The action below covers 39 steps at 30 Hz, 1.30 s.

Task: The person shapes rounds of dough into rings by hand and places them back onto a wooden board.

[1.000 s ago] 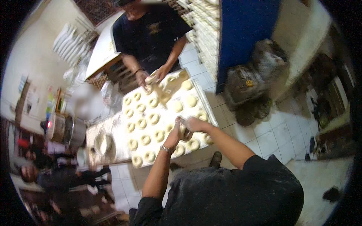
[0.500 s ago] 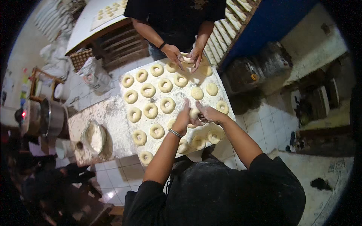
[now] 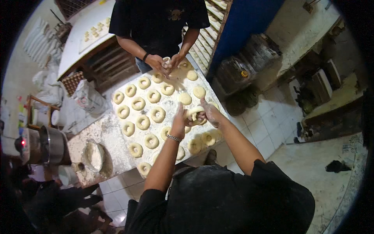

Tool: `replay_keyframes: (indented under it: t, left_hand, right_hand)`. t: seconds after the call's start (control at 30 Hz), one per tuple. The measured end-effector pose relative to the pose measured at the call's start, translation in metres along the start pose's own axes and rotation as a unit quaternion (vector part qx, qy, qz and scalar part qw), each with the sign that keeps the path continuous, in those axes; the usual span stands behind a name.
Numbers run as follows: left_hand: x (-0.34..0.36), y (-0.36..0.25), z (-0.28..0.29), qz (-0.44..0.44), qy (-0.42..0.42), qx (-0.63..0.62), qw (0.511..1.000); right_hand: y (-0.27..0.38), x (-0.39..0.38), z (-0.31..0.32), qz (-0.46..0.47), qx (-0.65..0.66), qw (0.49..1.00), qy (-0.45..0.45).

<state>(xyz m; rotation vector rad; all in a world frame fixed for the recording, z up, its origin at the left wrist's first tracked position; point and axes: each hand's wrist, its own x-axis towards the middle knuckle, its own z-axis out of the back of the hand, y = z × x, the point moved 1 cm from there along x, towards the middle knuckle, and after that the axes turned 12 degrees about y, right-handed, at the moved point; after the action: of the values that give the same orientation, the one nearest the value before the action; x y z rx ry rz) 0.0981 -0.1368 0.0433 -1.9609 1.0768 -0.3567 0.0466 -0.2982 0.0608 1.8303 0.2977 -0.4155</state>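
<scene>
A pale dough ring (image 3: 193,111) is held up between my two hands, over the near right part of a floured board (image 3: 117,134). My left hand (image 3: 179,122) grips its left side, and my right hand (image 3: 211,113) has its fingers in the ring's hole. Round about on the board lie several dough rings, such as a dough ring (image 3: 157,114) to the left. Just beyond my hands sit two flat dough rounds without holes, a dough round (image 3: 185,98) and a dough round (image 3: 199,92). Some rings are hidden under my hands and forearms.
Across the board, a co-worker's hands (image 3: 165,65) work a piece of dough. A bowl of flour (image 3: 93,155) stands on the floured surface at left. Beyond are a white sack (image 3: 89,97) and a table with small dough pieces (image 3: 93,32). Dark containers (image 3: 243,64) stand at right.
The view has shifted, so the board appears further left. Between my hands the dough now shows as an open ring around my right fingers. The co-worker's hands have closed together.
</scene>
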Motion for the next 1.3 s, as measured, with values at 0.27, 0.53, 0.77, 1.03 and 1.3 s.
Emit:
replay_keyframes:
  t: [0.27, 0.53, 0.77, 1.03, 1.3]
  left_hand:
    - [0.009, 0.031, -0.078, -0.004, -0.218, 0.255, 0.942]
    - [-0.027, 0.015, -0.061, -0.011, -0.036, 0.079, 0.996]
    - [-0.012, 0.003, 0.018, -0.035, -0.139, 0.05, 0.988]
    - [0.03, 0.026, 0.096, -0.056, -0.278, -0.058, 0.957]
    - [-0.042, 0.021, 0.105, 0.065, -0.238, 0.199, 0.948]
  right_hand:
    - [-0.013, -0.037, 0.037, 0.05, -0.104, 0.993, 0.032]
    - [-0.01, -0.04, 0.058, 0.012, -0.203, 0.923, 0.326]
    - [-0.023, 0.017, 0.026, -0.043, -0.245, 0.93, 0.271]
    - [-0.016, 0.143, -0.005, 0.01, -0.271, 0.961, 0.046]
    - [-0.028, 0.114, 0.023, -0.03, -0.31, 0.946, -0.086]
